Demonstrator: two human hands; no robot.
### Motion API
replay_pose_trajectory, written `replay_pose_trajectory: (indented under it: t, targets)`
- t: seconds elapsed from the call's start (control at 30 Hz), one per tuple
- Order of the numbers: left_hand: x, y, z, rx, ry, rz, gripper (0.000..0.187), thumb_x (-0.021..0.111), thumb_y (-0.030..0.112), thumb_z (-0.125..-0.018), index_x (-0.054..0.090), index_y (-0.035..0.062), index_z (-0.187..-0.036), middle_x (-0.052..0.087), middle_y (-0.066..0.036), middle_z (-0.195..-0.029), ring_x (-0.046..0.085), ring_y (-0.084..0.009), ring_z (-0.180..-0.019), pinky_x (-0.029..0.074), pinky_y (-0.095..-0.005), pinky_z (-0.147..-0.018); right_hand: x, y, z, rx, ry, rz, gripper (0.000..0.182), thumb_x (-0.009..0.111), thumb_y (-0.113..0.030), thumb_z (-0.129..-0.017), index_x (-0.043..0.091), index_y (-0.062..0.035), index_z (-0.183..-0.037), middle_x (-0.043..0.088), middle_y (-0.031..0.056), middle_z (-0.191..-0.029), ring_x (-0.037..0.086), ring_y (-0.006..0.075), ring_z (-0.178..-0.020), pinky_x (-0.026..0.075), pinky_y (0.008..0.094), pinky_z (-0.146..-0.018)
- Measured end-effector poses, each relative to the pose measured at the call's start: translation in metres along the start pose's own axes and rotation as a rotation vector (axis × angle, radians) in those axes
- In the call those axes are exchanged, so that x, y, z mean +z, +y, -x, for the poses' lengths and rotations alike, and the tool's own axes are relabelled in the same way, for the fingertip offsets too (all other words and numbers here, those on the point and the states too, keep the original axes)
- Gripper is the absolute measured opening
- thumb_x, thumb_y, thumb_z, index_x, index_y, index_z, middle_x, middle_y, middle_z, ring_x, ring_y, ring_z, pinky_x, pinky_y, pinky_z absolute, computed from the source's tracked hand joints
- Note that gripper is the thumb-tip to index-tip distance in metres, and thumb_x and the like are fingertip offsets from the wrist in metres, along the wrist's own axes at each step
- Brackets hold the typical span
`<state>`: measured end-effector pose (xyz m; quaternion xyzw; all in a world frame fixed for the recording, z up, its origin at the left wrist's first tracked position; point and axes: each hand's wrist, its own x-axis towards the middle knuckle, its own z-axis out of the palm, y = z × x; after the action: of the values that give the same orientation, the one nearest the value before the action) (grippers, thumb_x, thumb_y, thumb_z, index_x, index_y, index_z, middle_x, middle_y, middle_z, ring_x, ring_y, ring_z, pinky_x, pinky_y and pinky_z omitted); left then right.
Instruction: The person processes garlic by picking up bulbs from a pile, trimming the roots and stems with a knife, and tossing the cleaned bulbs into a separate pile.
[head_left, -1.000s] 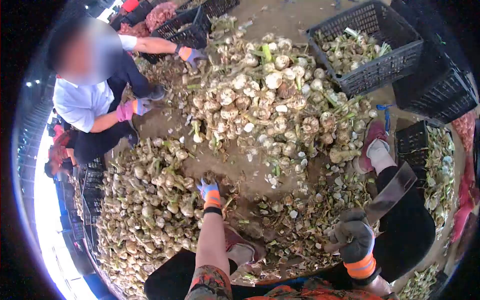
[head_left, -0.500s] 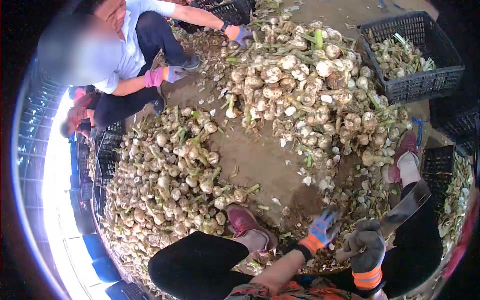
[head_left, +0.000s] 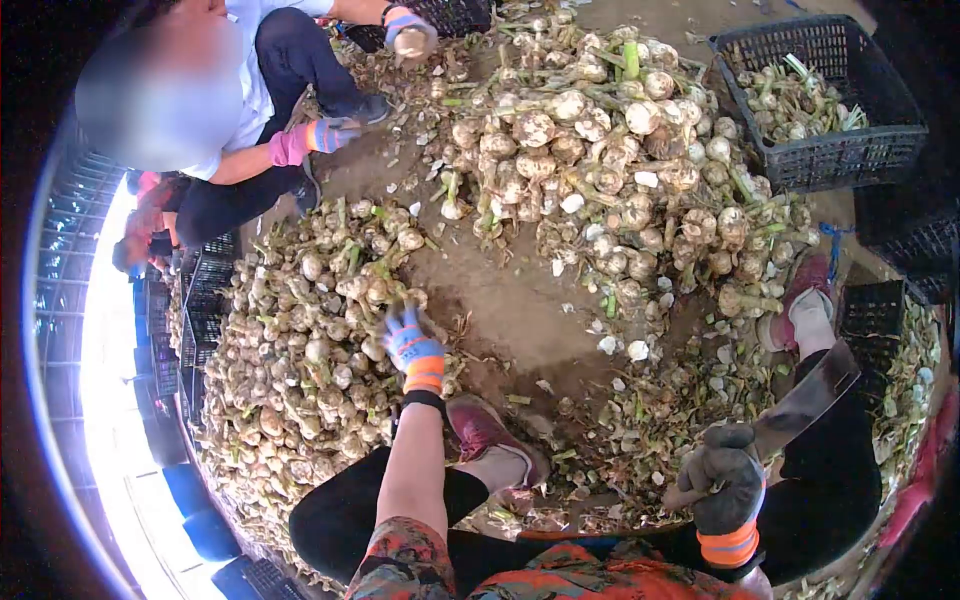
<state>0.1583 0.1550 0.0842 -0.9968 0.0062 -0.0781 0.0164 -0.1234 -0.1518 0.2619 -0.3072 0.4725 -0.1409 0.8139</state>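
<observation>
My left hand [head_left: 412, 345], in a blue and orange glove, reaches to the right edge of the left-hand pile of garlic bulbs [head_left: 300, 400]. Its fingers are stretched out over the bulbs, and I see nothing held in them. Near my right knee, my right hand [head_left: 725, 480] wears a dark-palmed glove with an orange cuff. It is closed around the handle of a broad-bladed knife [head_left: 810, 405], whose blade points up and to the right. A second heap of garlic bulbs [head_left: 600, 170], many with stems, lies ahead.
A black crate [head_left: 840, 150] holding trimmed garlic stands at the far right. Peelings and stem scraps [head_left: 650, 440] cover the ground between my feet. Across from me a person in a light shirt [head_left: 240, 100] crouches, one gloved hand holding a bulb. More crates [head_left: 210, 290] line the left.
My left hand has moved from beside the right hand, leftward and up to the left pile. The right hand keeps the knife nearly still. The co-worker's far hand has drawn back with a bulb.
</observation>
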Motion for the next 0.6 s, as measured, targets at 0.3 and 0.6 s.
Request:
replay_pose_trajectory:
  t: [0.3, 0.6]
  targets:
    - [0.018, 0.098, 0.154, -0.169, -0.425, 0.127, 0.065, 0.056, 0.045, -0.075, 0.042, 0.0034, -0.123, 0.034, -0.028, -0.127, 0.040, -0.0438, -0.112, 0.032, -0.0480, -0.095, -0.008, 0.009, -0.004, -0.029, -0.003, 0.165, 0.017, 0.052, -0.009, -0.069, 0.049, -0.0036, -0.084, 0.044, 0.0083, -0.069, 0.045, 0.0193, -0.049, 0.045, 0.0371, -0.043]
    - [0.072, 0.158, -0.016, -0.061, -0.190, 0.371, 0.059, 0.064, 0.029, -0.070, 0.043, 0.0158, -0.124, 0.029, -0.029, -0.129, 0.037, -0.0435, -0.114, 0.033, -0.0468, -0.094, -0.050, 0.023, -0.019, -0.372, -0.354, 0.578, 0.022, 0.056, -0.012, -0.083, 0.056, 0.0005, -0.101, 0.056, 0.0101, -0.092, 0.051, 0.0183, -0.075, 0.046, 0.0297, -0.059]
